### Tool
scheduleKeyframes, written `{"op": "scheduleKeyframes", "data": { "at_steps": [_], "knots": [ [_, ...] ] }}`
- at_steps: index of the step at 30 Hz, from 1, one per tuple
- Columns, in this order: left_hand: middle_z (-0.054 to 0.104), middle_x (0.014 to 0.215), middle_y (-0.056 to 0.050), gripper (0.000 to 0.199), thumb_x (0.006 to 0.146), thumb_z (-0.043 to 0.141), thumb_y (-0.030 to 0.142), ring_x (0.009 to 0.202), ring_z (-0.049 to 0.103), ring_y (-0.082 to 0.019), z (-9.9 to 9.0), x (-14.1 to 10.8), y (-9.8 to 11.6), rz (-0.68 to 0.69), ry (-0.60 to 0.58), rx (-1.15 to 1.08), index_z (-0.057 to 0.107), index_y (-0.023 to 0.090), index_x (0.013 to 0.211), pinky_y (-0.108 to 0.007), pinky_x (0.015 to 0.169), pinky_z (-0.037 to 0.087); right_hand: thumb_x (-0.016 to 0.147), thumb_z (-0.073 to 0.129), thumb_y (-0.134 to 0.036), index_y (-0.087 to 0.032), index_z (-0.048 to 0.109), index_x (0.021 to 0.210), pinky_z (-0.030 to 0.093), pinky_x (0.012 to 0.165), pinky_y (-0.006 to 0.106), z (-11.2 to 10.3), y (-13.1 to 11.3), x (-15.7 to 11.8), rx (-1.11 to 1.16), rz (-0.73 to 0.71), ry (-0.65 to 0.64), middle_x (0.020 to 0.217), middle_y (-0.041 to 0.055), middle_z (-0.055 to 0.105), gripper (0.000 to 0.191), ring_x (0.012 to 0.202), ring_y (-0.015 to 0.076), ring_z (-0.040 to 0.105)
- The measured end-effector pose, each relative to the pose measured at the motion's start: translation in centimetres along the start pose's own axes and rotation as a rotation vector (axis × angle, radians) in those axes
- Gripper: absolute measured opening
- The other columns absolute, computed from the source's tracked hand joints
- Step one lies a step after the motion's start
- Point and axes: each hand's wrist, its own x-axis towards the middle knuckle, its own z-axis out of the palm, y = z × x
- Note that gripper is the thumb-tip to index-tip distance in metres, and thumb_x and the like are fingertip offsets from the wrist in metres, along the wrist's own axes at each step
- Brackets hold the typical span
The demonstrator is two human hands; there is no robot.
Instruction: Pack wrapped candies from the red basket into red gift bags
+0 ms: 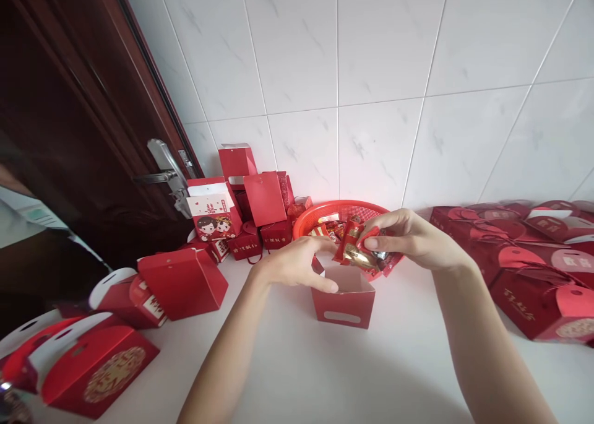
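Note:
In front of me a small red gift box stands upright with its top open. My left hand is at its left side, thumb on the front rim and fingers curved over the back part. My right hand is closed on a red-wrapped candy, pinched between thumb and fingers above the box's back right corner. Just beyond, gold-wrapped candy and other shiny red packets show at the near side of a red plastic basket. My fingers hide part of the basket's contents.
Several open red boxes stand at the left, with more stacked against the tiled wall. Rows of closed red boxes tied with cord fill the right side. A dark wooden door with a metal handle is at the left.

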Motion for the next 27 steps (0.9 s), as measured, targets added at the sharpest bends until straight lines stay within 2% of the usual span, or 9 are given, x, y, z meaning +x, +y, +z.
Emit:
{"op": "scheduleKeyframes", "data": {
  "at_steps": [6, 13, 16, 20, 27],
  "knots": [
    [0.072, 0.122, -0.006, 0.056, 0.067, 0.087, 0.033, 0.108, 0.067, -0.028, -0.1, 0.0, -0.1, -0.009, 0.005, -0.022, 0.072, 0.024, 0.120, -0.037, 0.094, 0.053, 0.086, 0.078, -0.028, -0.017, 0.080, 0.081, 0.052, 0.061, 0.026, 0.5, 0.3, 0.6, -0.034, 0.016, -0.140, 0.075, 0.0027, 0.074, 0.012, 0.066, 0.0137, 0.065],
    [0.074, 0.117, -0.007, 0.057, 0.066, 0.087, 0.034, 0.100, 0.071, -0.027, 0.0, 0.1, -0.3, 0.008, 0.022, -0.022, 0.072, 0.023, 0.120, -0.036, 0.093, 0.054, 0.086, 0.078, -0.035, -0.016, 0.078, 0.077, 0.051, 0.064, 0.029, 0.8, -0.1, 0.3, -0.011, -0.014, -0.014, 0.071, 0.0028, 0.070, 0.020, 0.065, 0.0146, 0.061],
    [0.073, 0.122, -0.006, 0.059, 0.068, 0.087, 0.036, 0.102, 0.071, -0.026, 0.0, 0.1, -0.4, -0.013, -0.002, -0.030, 0.070, 0.026, 0.124, -0.036, 0.093, 0.055, 0.087, 0.076, -0.036, -0.018, 0.080, 0.080, 0.052, 0.066, 0.030, 1.2, 0.1, 0.5, -0.068, -0.060, 0.015, 0.077, 0.0043, 0.072, 0.019, 0.070, 0.0163, 0.064],
    [0.075, 0.113, -0.006, 0.062, 0.066, 0.088, 0.041, 0.105, 0.071, -0.027, 0.0, 0.1, -1.0, -0.060, 0.034, -0.027, 0.071, 0.024, 0.123, -0.036, 0.092, 0.056, 0.086, 0.078, -0.036, -0.021, 0.081, 0.082, 0.056, 0.069, 0.032, 1.6, 0.7, 0.9, -0.097, -0.106, 0.047, 0.086, 0.0052, 0.075, 0.016, 0.078, 0.0193, 0.068],
    [0.072, 0.125, -0.006, 0.052, 0.069, 0.087, 0.041, 0.100, 0.072, -0.024, -0.2, 0.5, -1.6, -0.028, -0.003, -0.049, 0.074, 0.026, 0.118, -0.031, 0.080, 0.059, 0.080, 0.082, -0.030, -0.022, 0.082, 0.085, 0.059, 0.068, 0.034, 1.8, 1.1, 1.0, -0.108, -0.187, 0.186, 0.088, 0.0059, 0.077, 0.009, 0.077, 0.0200, 0.069]
  ]
}}
